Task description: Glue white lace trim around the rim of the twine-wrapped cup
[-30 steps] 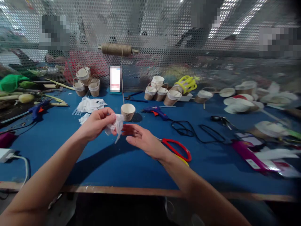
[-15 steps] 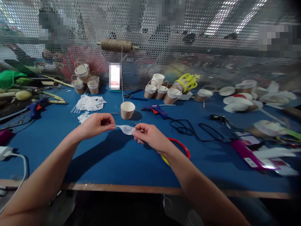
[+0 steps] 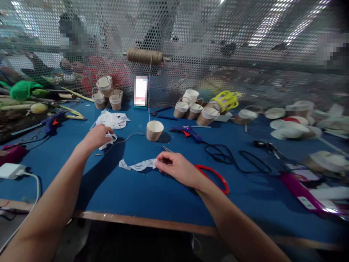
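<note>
Clock directions here are read from the middle of the lace strip, 12 being straight away from the person. So the right hand (image 3: 176,167) is at about 3 o'clock, thumb and fingertips pinched together on one end of a narrow strip of white lace (image 3: 142,165). That strip trails off toward 9 o'clock over the blue counter (image 3: 122,198), its far end kinked up a bit; can't tell if the middle actually touches down. Right forearm slants in from around 5 o'clock, wrist fairly straight, back of the hand up, fingers curled under.

The left hand (image 3: 95,137) is out at 10 o'clock, forearm running up from about 7, palm down with the fingers bent over a small crumpled white lace scrap (image 3: 109,141). Honestly can't tell if those fingers are gripping it or just resting against it. Just past that, at 11, there's a bigger loose heap of white lace (image 3: 116,120).

Small tan round cup with a pale inside (image 3: 154,131) stands upright at 1 o'clock, touching neither hand. Blue glue gun with a red trigger (image 3: 188,133) is lying at 2. Red-handled scissors (image 3: 220,175) are over at 3, partly hidden under the right hand and forearm. Brown twine spool (image 3: 144,56) hangs at 12.
</note>
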Demonstrator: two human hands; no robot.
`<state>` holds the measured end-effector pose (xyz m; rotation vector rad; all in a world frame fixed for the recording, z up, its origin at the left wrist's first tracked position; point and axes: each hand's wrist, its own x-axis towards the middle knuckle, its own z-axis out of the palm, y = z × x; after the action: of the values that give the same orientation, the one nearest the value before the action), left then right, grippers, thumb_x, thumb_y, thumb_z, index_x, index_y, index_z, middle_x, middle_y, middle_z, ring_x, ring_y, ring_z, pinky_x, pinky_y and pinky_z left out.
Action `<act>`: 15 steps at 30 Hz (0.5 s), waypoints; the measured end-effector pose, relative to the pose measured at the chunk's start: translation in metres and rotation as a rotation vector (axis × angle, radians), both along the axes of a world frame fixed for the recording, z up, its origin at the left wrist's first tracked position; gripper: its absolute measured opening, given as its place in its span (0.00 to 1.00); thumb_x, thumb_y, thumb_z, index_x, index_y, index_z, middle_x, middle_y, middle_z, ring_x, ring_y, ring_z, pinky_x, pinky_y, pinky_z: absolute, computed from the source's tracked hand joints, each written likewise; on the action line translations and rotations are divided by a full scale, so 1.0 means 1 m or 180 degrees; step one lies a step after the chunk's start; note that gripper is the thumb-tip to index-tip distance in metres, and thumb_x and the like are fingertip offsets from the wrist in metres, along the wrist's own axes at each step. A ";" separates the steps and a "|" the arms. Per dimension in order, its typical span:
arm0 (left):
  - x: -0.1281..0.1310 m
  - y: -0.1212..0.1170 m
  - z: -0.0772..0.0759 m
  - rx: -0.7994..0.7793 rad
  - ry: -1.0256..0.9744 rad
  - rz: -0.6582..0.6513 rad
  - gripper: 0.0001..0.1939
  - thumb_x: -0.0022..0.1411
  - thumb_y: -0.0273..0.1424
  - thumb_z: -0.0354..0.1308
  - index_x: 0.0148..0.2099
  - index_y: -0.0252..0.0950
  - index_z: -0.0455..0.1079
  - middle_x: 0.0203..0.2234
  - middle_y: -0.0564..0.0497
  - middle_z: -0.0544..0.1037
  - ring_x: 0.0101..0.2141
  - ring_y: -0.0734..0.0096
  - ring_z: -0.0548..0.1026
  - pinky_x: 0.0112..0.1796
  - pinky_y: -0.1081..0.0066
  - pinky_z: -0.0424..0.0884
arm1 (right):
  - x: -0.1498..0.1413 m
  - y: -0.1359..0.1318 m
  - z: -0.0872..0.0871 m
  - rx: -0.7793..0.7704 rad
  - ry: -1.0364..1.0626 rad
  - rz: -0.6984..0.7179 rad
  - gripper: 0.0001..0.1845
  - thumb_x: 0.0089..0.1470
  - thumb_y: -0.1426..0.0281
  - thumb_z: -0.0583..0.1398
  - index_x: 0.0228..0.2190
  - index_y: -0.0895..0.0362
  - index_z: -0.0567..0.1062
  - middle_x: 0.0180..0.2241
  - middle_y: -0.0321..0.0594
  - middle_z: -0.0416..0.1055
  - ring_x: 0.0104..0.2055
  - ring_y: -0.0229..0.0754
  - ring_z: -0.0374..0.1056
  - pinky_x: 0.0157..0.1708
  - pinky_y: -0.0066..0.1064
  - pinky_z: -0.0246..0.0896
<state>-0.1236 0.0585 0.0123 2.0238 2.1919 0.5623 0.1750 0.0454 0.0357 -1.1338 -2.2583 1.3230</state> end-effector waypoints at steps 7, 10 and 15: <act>0.002 0.012 -0.009 0.0731 -0.0473 0.0270 0.06 0.48 0.28 0.54 0.28 0.35 0.72 0.25 0.49 0.73 0.28 0.68 0.71 0.34 0.70 0.67 | -0.006 0.006 0.009 -0.0420 0.0882 -0.0141 0.08 0.50 0.65 0.58 0.30 0.59 0.70 0.25 0.37 0.70 0.26 0.35 0.65 0.27 0.29 0.64; -0.004 0.012 0.003 0.1626 -0.1387 0.0558 0.07 0.53 0.30 0.51 0.30 0.34 0.69 0.22 0.53 0.72 0.24 0.75 0.69 0.28 0.75 0.66 | -0.024 0.017 0.018 -0.0337 0.1467 -0.0230 0.07 0.50 0.67 0.58 0.28 0.58 0.70 0.27 0.38 0.71 0.29 0.35 0.68 0.32 0.30 0.66; -0.001 0.006 0.021 0.3135 -0.3835 0.0473 0.07 0.48 0.28 0.59 0.24 0.36 0.62 0.14 0.60 0.65 0.15 0.83 0.62 0.18 0.80 0.60 | -0.084 0.040 0.028 -0.0007 0.1871 -0.0255 0.05 0.51 0.70 0.57 0.26 0.58 0.68 0.26 0.37 0.71 0.31 0.36 0.70 0.33 0.30 0.68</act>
<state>-0.1250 0.0647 0.0334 1.0141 1.3010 2.3836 0.0911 0.0852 0.0639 -0.6997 -1.7636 1.3977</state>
